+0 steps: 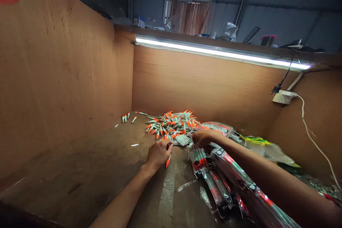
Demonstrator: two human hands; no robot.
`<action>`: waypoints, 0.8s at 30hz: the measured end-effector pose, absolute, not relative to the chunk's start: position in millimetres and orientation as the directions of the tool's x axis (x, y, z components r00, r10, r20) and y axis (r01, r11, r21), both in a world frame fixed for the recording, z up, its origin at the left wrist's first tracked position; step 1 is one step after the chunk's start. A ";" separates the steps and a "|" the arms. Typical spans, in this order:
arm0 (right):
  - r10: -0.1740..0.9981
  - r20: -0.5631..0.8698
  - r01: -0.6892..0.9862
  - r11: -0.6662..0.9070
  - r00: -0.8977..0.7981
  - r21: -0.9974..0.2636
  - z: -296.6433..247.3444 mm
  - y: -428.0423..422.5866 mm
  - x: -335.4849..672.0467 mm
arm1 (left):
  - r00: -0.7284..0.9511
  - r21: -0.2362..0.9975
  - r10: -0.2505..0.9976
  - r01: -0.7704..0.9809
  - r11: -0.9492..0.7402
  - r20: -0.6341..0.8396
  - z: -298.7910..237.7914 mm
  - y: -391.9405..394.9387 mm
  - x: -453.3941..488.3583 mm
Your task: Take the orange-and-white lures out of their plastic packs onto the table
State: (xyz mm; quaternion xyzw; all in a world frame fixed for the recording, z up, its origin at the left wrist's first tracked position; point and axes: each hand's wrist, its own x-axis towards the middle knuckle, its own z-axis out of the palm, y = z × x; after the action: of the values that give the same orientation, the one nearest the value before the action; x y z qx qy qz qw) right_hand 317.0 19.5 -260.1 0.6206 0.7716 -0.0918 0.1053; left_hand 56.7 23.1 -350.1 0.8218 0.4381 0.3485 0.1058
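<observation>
My left hand (158,154) rests on the brown table (88,171) with its fingers curled round an orange-tipped fishing float (167,161). Just beyond it lies a heap of white-and-orange floats (171,124). My right hand (203,137) reaches over clear plastic packets of floats (211,174), its fingers bent down at the edge of the heap; what it holds, if anything, is hidden.
Plywood walls (53,78) enclose the table on the left, back and right. A lit tube lamp (221,53) runs along the back wall. A power strip (283,97) with a white cable hangs at the right. A few stray floats (127,117) lie at the left.
</observation>
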 end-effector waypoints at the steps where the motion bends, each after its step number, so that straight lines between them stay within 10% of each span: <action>1: 0.929 -0.299 0.976 0.214 -0.217 -0.042 -253.7 18.8 319.5 | 0.369 0.505 0.798 0.628 -0.592 0.477 -350.8 24.7 56.4; 12: 0.941 -0.200 0.762 0.083 -0.272 -0.642 -217.8 -7.1 344.1 | 0.332 0.773 0.847 0.363 -0.521 0.415 -354.1 36.8 59.2; 16: 0.986 0.069 0.560 0.144 -0.153 -0.816 -232.9 -8.4 336.3 | 0.182 0.961 0.958 0.120 -0.247 0.224 -351.5 40.9 59.8; 20: 0.816 0.572 0.621 0.492 -0.086 -0.610 -257.9 -17.9 312.3 | 0.389 0.915 0.914 -0.315 0.251 -0.116 -343.7 38.0 54.3; 24: 0.678 0.660 0.640 0.670 -0.323 -0.375 -283.8 -28.6 290.7 | 0.629 0.687 0.771 -0.518 0.510 -0.099 -342.5 34.9 52.9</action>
State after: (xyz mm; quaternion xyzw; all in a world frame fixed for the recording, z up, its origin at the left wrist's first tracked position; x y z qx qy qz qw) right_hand 290.7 -28.6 -283.8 0.4053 0.8130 -0.0226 -0.4174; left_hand 52.9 34.9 -342.5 0.3159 0.2007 0.3812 0.8453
